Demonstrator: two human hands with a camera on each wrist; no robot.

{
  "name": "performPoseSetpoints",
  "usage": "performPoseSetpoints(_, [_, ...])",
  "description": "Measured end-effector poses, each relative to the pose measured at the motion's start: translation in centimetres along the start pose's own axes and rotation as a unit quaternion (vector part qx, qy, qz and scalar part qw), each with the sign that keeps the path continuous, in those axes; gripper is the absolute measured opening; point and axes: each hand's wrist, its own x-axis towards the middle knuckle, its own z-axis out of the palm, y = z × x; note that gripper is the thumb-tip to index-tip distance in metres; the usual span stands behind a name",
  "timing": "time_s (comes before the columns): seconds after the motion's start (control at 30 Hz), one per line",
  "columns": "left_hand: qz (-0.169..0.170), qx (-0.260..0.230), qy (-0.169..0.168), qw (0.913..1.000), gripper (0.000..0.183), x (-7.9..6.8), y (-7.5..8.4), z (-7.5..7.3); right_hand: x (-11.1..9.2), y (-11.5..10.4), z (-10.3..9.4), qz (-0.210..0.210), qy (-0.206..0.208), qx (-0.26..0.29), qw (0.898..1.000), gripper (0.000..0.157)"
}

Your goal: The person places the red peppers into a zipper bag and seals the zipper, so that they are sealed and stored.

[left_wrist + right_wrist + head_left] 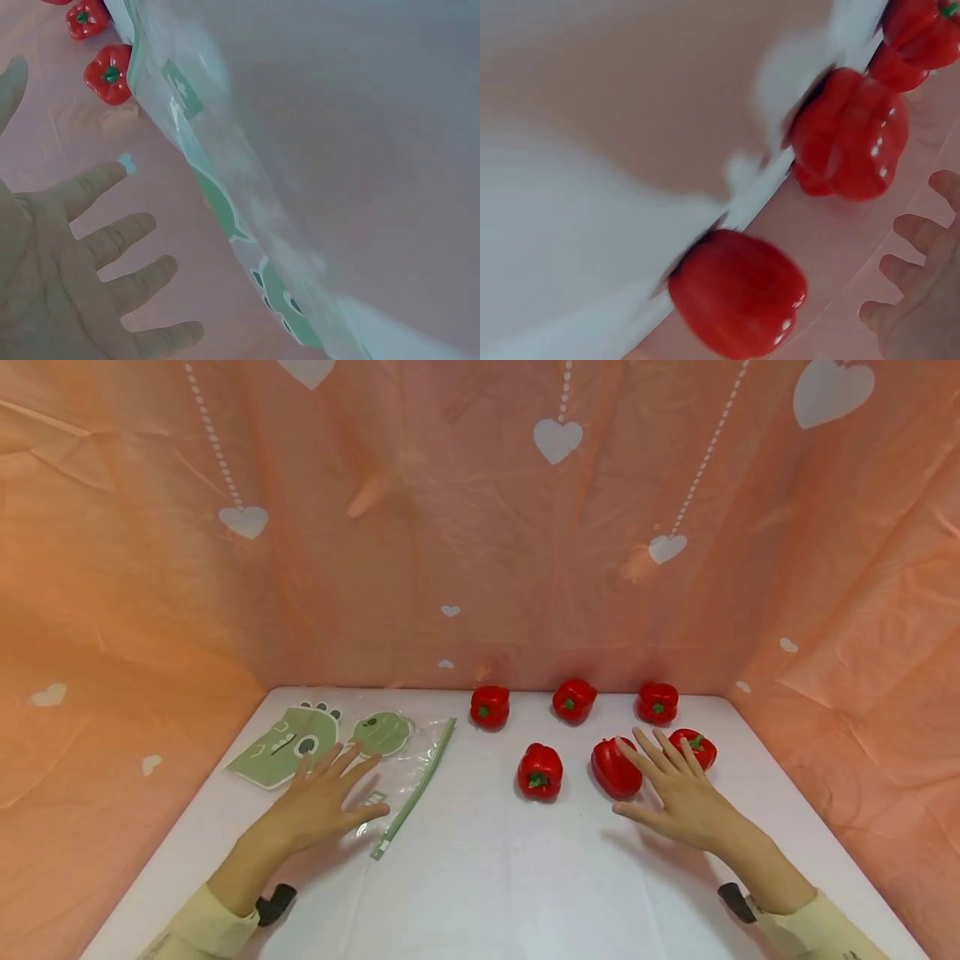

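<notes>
My left hand (318,802) hovers with spread fingers over a clear zip bag (408,806) printed with green cartoon shapes. The bag lies flat at the table's left, its green zip strip (420,785) facing right. In the left wrist view the palm (52,277) shows bare, fingers apart. My right hand (686,806), also spread and holding nothing, is above the right side. Its fingers overlap a red bell pepper (613,768) lying on its side and another bell pepper (697,747) in the head view. A third bell pepper (540,772) sits left of them, stem toward me.
Along the back edge stand three more red bell peppers: one near the middle (490,707), one right of it (573,702), one at the back right (657,703). The white table (487,885) is enclosed by an orange-pink curtain (480,552) with white hearts. Each wrist wears a black band.
</notes>
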Motion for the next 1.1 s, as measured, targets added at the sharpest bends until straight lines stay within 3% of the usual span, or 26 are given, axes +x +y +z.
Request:
performPoseSetpoints(0.4, [0.014, 0.007, -0.015, 0.9998, 0.083, 1.6, 0.9, 1.4, 2.0, -2.5, 1.5, -0.028, -0.012, 0.029, 0.999, 0.097])
performPoseSetpoints(0.67, [0.007, 0.007, -0.047, 0.9988, 0.085, 2.3, 1.6, 1.8, 2.9, -3.4, 2.7, -0.059, -0.008, 0.036, 0.998, 0.099])
performPoseSetpoints(1.1, [0.005, 0.015, -0.085, 0.9963, 0.079, 3.3, 2.8, 2.4, 3.8, -5.2, 3.5, -0.043, -0.027, 0.046, 0.998, 0.103])
